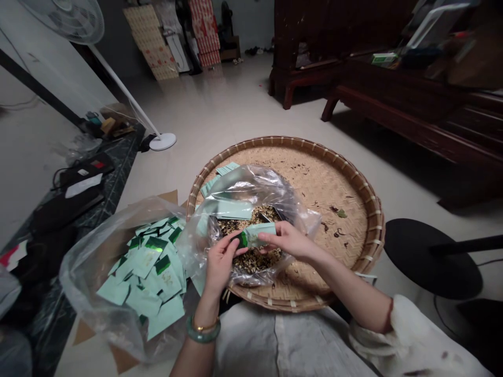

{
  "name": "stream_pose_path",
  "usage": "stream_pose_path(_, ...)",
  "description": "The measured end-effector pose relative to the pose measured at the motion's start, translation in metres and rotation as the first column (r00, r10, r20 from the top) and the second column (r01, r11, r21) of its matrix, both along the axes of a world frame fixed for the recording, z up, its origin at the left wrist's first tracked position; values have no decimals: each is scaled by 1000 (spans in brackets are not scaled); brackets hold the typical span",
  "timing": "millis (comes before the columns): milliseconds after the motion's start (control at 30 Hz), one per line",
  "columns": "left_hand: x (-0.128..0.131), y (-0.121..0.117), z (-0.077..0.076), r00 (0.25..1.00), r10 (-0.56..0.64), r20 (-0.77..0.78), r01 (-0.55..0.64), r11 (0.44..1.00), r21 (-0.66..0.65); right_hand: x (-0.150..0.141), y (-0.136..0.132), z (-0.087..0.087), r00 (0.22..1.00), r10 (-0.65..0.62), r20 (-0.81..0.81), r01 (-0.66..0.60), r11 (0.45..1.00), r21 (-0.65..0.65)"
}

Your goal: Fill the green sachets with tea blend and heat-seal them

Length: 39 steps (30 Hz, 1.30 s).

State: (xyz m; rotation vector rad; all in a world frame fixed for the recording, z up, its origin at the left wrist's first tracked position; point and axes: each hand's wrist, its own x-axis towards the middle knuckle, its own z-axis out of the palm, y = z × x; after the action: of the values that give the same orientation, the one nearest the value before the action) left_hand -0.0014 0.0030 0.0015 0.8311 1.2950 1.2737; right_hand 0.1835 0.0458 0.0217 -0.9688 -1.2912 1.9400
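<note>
Between my two hands is a small pale-green packet [257, 233] with a dark green end, above a clear plastic bag [251, 180] of dried tea-like flakes [255, 260]. My left hand [222, 257] pinches the dark green end. My right hand [288, 240] grips the pale end, thumb on top. Inside the clear bag more flat pale-green packets [236, 209] lie over the flakes. This bag rests on a round woven bamboo tray [334, 178]. To the left, a second clear bag [90, 267] holds a heap of pale-green packets [151, 267] with dark green ends.
A stack of pale-green packets [228, 168] lies at the tray's far left. Loose dark bits and a green leaf [341, 213] are scattered on its right. A fan base [162, 141] stands beyond, a black round base [432, 256] to the right, dark wooden furniture [408, 115] behind.
</note>
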Motion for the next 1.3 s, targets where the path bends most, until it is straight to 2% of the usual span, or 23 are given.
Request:
stream_pose_path(133, -5, -1, -4, 997, -74, -27, 73, 997, -12, 0, 1, -6, 1000, 8, 0, -8, 1000, -25)
stream_pose_path(200, -6, -2, -2, 983, -22, -181, 36, 997, 71, 1, 0, -9, 999, 17, 47, -18, 1000, 21)
stream_pose_path(233, -5, -3, -1, 952, 39, -304, 11, 987, 161, 1, 0, -10, 995, 23, 96, -29, 998, 52)
stream_pose_path(267, -4, -5, 1, 892, 108, -438, 15, 963, 270, 1, 0, -10, 987, 25, 159, -40, 995, 89)
stream_pose_path(333, -1, -7, 5, 697, 199, -689, 164, 891, 423, 1, 0, -12, 963, 7, 271, -56, 983, 175)
stream_pose_path(367, 1, -8, 6, 580, 206, -788, 278, 859, 429, -1, 0, -13, 953, -5, 302, -64, 974, 216)
stream_pose_path(433, 5, -9, 6, 374, 181, -909, 460, 816, 352, -4, 0, -13, 950, -2, 312, -89, 957, 277)
stream_pose_path(467, 6, -8, 4, 317, 180, -931, 498, 804, 324, -5, 0, -13, 952, 16, 304, -109, 951, 290)
stream_pose_path(500, 6, -8, 2, 295, 180, -938, 514, 798, 315, -7, 0, -13, 954, 41, 298, -133, 947, 293)
stream_pose_path(600, 5, -4, -6, 342, 163, -925, 496, 806, 325, -9, 0, -7, 955, 111, 274, -188, 943, 273)
stream_pose_path(700, 3, -2, -11, 405, 147, -902, 453, 825, 338, -3, 1, 6, 976, 117, 182, -158, 961, 229)
stream_pose_path(800, -1, -1, -14, 444, 173, -879, 366, 861, 354, 8, 3, 14, 998, -11, 56, 1, 985, 174)
stream_pose_path(833, -3, 0, -14, 452, 182, -873, 333, 874, 354, 11, 3, 14, 995, -77, 64, 65, 982, 179)
stream_pose_path(900, -6, 1, -14, 469, 192, -862, 280, 893, 352, 16, 1, 6, 963, -165, 212, 106, 958, 265)
stream_pose_path(933, -7, 1, -14, 481, 195, -855, 260, 899, 352, 17, -1, 0, 921, -171, 349, 51, 943, 327)
stream_pose_path(967, -9, 2, -13, 495, 196, -847, 243, 904, 352, 16, -4, -6, 858, -138, 494, -73, 920, 384)
stream_pose_path(1033, -11, 2, -13, 523, 203, -828, 213, 909, 358, 10, -9, -20, 696, -74, 714, -313, 864, 394)
stream_pose_path(1100, -12, 2, -12, 545, 218, -810, 182, 912, 367, -1, -12, -30, 567, -48, 822, -430, 834, 345)
stream_pose_path(1133, -13, 2, -13, 551, 226, -803, 171, 912, 374, -6, -12, -33, 539, -50, 841, -452, 825, 339)
stream_pose_path(1200, -13, 2, -13, 557, 237, -796, 160, 910, 383, -16, -9, -38, 557, -77, 827, -455, 805, 381)
stream_pose_path(1300, -15, 1, -14, 553, 246, -796, 153, 909, 387, -23, 0, -43, 672, -133, 729, -397, 766, 505)
